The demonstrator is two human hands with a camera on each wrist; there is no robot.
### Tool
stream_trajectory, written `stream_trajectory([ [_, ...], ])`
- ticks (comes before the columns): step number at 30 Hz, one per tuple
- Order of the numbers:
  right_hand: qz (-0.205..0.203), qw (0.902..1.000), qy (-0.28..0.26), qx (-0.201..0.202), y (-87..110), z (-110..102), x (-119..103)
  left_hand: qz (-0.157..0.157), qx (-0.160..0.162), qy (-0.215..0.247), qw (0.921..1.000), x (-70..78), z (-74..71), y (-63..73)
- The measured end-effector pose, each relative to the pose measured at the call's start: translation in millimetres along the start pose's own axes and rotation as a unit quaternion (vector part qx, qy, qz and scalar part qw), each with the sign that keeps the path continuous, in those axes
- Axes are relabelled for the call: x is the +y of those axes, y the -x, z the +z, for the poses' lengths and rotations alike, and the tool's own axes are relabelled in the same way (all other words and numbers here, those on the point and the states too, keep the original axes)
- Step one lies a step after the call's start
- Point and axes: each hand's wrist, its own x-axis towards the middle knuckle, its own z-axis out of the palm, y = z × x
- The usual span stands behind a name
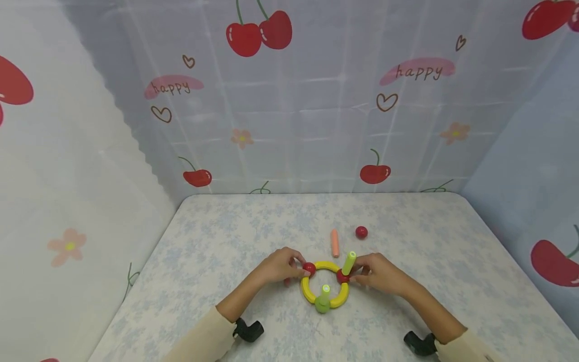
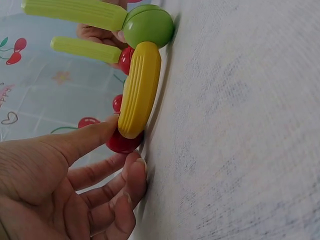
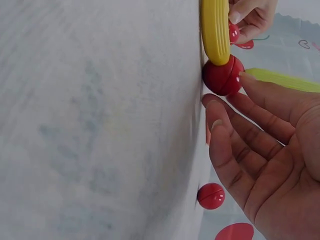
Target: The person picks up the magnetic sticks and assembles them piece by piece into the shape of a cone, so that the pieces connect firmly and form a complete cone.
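On the table lies a ring of curved yellow sticks (image 1: 324,265), joined by two red balls and a green ball (image 1: 322,304). My left hand (image 1: 281,265) pinches the left red ball (image 2: 123,143) between thumb and fingers. On the opposite side, my right hand (image 1: 382,273) holds the other red ball (image 3: 223,75) by thumb and fingertips. A light green stick (image 1: 350,262) rises from that right ball. Another light green stick (image 2: 75,12) stands up from the green ball, which faces the near side of the ring.
Behind the ring, an orange-pink stick (image 1: 334,243) and a loose red ball (image 1: 361,232) lie on the patterned tabletop (image 1: 253,221). A cherry-printed curtain (image 1: 307,125) hangs along the table's back edge, with similar sheets at both sides.
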Motion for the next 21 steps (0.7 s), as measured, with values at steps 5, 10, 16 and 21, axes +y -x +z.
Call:
stream_trajectory([
  [5, 0.007, 0.9998, -0.002, -0.019, 8.5, -3, -4, 0.001, 0.002, 0.001, 1.0, 2.4, 2.5, -7.5],
  [10, 0.004, 0.9992, -0.003, -0.04, 17.2, -4, -8, 0.003, 0.008, 0.001, 1.0, 5.0, 5.9, -13.5],
  [16, 0.003, 0.998, 0.0, -0.063, 24.3, -3, -13, 0.007, 0.009, -0.007, 0.9999, 7.9, 9.1, -20.2],
  [21, 0.006, 0.997, -0.005, -0.077, 29.0, -4, -19, 0.007, 0.005, -0.01, 0.9999, 11.0, 9.2, -24.7],
])
